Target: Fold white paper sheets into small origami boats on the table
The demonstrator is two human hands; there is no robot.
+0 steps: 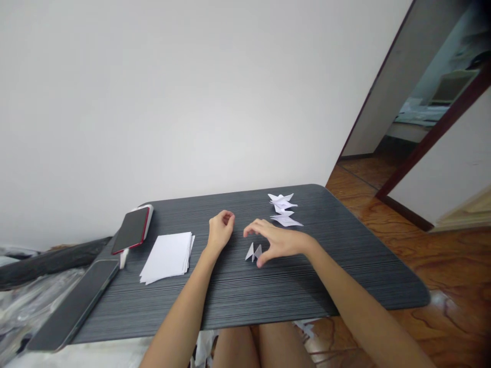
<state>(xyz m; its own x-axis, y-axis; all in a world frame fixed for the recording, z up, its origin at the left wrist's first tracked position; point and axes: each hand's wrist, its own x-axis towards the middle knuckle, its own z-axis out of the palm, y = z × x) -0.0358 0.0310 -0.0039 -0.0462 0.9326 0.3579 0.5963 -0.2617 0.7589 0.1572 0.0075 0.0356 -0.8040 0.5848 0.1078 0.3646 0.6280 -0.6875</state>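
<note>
A small folded paper piece (250, 252) with pointed tips stands on the dark table in front of me. My right hand (278, 241) arches over its right side, thumb and fingers spread wide, and the thumb is close to one tip; whether they touch I cannot tell. To the left, my left hand (221, 228) rests by the table with its fingers curled in, and nothing shows in them. Beyond my right hand lie several white folded paper shapes with sharp points, a nearer paper shape (286, 220) and a farther paper cluster (282, 202).
A stack of white paper sheets (169, 255) lies left of my left arm. At the table's left edge are a red-edged phone (131, 230) on a white stand and a long dark device (76, 304). The table (356, 255) meets a white wall behind; a doorway opens at right.
</note>
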